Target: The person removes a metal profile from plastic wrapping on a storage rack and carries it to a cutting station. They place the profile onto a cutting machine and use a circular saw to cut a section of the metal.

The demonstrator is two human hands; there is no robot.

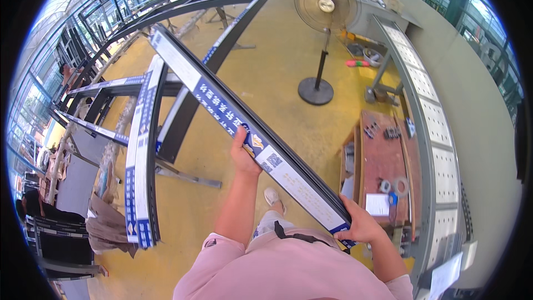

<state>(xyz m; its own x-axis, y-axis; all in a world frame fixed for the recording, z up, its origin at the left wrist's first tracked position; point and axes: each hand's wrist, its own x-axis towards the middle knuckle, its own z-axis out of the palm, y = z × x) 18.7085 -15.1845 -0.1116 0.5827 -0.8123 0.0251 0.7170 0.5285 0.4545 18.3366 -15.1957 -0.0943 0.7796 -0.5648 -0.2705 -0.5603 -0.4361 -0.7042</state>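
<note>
A long black metal frame profile (222,112), faced with blue-and-white protective film, slants across my front from the upper left down to my waist on the right. My left hand (244,155) grips it from below around its middle, thumb up against the printed film. At the near right end, my right hand (360,223) wraps over the edge, with its thumb on the face. The far end of the profile overlaps the frames behind it. To the left, similar film-covered profiles (141,155) lie side by side on a stand.
Large black frames (233,28) rest on supports at the upper left. A pedestal fan (316,90) stands ahead on the yellow floor. On the right are a wooden bench (383,161) with tape rolls and paper, and a long perforated metal rack (436,128). Another person (68,72) is far left.
</note>
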